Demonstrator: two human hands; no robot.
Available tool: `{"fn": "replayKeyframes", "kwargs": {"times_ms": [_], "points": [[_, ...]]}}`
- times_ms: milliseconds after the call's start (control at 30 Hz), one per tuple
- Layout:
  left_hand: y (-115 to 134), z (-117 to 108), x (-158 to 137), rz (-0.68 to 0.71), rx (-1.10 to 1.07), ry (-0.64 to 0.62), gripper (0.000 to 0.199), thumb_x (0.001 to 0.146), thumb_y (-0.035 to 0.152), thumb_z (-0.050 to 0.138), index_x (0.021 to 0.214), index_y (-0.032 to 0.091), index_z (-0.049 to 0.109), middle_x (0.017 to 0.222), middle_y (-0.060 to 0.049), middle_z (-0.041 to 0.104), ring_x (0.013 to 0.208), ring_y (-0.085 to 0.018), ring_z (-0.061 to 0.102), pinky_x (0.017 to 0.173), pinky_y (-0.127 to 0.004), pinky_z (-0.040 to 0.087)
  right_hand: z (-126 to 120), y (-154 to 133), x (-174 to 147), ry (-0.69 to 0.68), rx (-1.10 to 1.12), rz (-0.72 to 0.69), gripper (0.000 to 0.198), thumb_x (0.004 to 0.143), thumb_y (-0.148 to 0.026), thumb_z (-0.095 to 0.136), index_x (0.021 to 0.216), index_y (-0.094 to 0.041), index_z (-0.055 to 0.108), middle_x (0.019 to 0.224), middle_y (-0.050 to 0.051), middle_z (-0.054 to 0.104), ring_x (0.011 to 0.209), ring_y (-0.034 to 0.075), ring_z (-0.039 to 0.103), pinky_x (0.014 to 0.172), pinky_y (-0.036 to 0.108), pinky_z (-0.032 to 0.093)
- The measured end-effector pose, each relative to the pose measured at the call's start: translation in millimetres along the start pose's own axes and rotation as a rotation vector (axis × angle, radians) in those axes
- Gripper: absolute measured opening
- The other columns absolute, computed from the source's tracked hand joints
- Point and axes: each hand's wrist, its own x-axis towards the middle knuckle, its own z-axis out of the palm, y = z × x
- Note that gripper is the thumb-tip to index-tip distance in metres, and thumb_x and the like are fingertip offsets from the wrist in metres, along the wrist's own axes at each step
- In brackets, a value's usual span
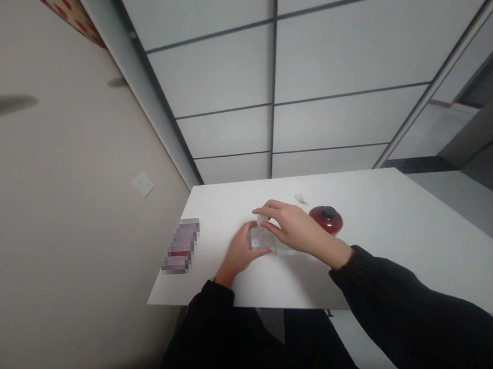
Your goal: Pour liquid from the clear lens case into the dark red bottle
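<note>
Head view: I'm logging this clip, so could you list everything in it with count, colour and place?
Clear container: one, colourless, in the left hand
Small piece: one, whitish, between right fingertips
Round lidded-looking object: one, red, dark knob, beyond right forearm
Tiny item: one, pale, towards table's far edge
Pixelated item: one, mauve with red, table's left side
Table: one, white, centre
Socket: one, white, left wall
Wall: one, greyish, left
Panelled partition: one, white, dark strips, behind table
Left hand: one, black sleeve, around container
Right hand: one, black sleeve, above container
</note>
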Motion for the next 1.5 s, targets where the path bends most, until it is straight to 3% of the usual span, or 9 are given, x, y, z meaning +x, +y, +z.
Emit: {"fn": "replayKeyframes", "kwargs": {"times_ms": [767, 967, 1133, 1267, 1500], "points": [[1.2, 1.0, -0.8, 0.008, 0.008, 0.005, 0.07, 0.071, 0.042, 0.095, 0.127, 0.02, 0.06, 0.134, -0.012, 0.067, 0.127, -0.035, 0.062, 0.114, -0.052, 0.046, 7.3, -3.6, -1.3, 0.046, -0.192, 0.053, 0.035, 0.106, -0.031, 0.054, 0.136, -0.022, 0.07, 0.123, 0.011, 0.072, 0.107, 0.026, 0.07, 0.09, 0.038, 0.056], [-0.1, 1.4, -1.5, -0.003, 0.017, 0.009, 0.072, 0.07, 0.042, 0.095, 0.128, 0.019, 0.059, 0.135, -0.013, 0.067, 0.128, -0.035, 0.062, 0.114, -0.053, 0.045, 12.6, 0.9, -1.0, 0.072, -0.226, 0.021, 0.034, 0.106, -0.03, 0.054, 0.135, -0.02, 0.07, 0.122, 0.012, 0.072, 0.115, 0.029, 0.068, 0.104, 0.047, 0.055], [0.4, 0.7, -1.4, 0.008, 0.015, 0.004, 0.07, 0.072, 0.043, 0.094, 0.128, 0.021, 0.059, 0.134, -0.011, 0.068, 0.128, -0.035, 0.062, 0.114, -0.053, 0.045, 14.0, 4.2, 0.4, 0.1, -0.248, -0.051, 0.032, 0.105, -0.029, 0.056, 0.131, -0.02, 0.072, 0.115, 0.01, 0.074, 0.107, 0.024, 0.07, 0.124, 0.055, 0.04], [0.7, 0.5, -0.9, 0.01, 0.018, 0.01, 0.075, 0.07, 0.044, 0.095, 0.131, 0.021, 0.058, 0.136, -0.012, 0.067, 0.131, -0.035, 0.061, 0.117, -0.054, 0.043, 12.1, 3.7, 0.6, 0.092, -0.298, -0.037, 0.031, 0.105, -0.029, 0.056, 0.128, -0.018, 0.073, 0.112, 0.01, 0.075, 0.106, 0.026, 0.071, 0.127, 0.062, 0.032], [1.8, 0.7, -0.6, 0.011, 0.022, 0.008, 0.071, 0.071, 0.046, 0.094, 0.128, 0.021, 0.06, 0.133, -0.011, 0.067, 0.126, -0.035, 0.062, 0.113, -0.053, 0.046, 12.9, 2.3, -1.2, 0.14, -0.256, -0.052, 0.032, 0.104, -0.029, 0.06, 0.132, -0.019, 0.068, 0.12, 0.011, 0.075, 0.113, 0.026, 0.071, 0.127, 0.062, 0.033]]}}
